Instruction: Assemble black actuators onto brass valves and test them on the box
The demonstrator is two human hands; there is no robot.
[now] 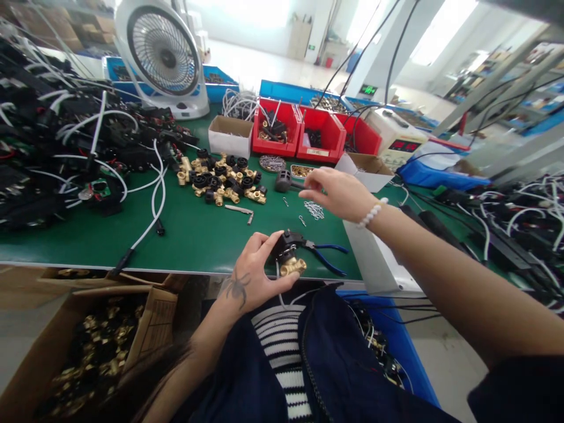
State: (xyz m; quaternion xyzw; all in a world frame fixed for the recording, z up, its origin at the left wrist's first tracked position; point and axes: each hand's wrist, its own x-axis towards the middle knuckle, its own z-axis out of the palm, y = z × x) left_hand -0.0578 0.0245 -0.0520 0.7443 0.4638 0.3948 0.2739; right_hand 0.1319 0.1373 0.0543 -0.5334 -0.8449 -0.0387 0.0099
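My left hand (253,270) is closed around a brass valve with a black plastic top (288,255), held at the near edge of the green table (189,229). My right hand (337,191), with a white bead bracelet on the wrist, reaches forward over the table, fingers pinched together near a black-handled tool (285,182); whether the fingers hold anything I cannot make out. Small metal clips (314,209) lie just under that hand. Blue-handled pliers (328,255) lie beside the valve.
A heap of brass and black fittings (220,179) sits mid-table. Red bins (293,132), a cardboard box (230,135), a white fan (163,56) stand behind. Black assemblies with white cables (66,135) crowd the left. A carton of brass parts (88,352) sits below.
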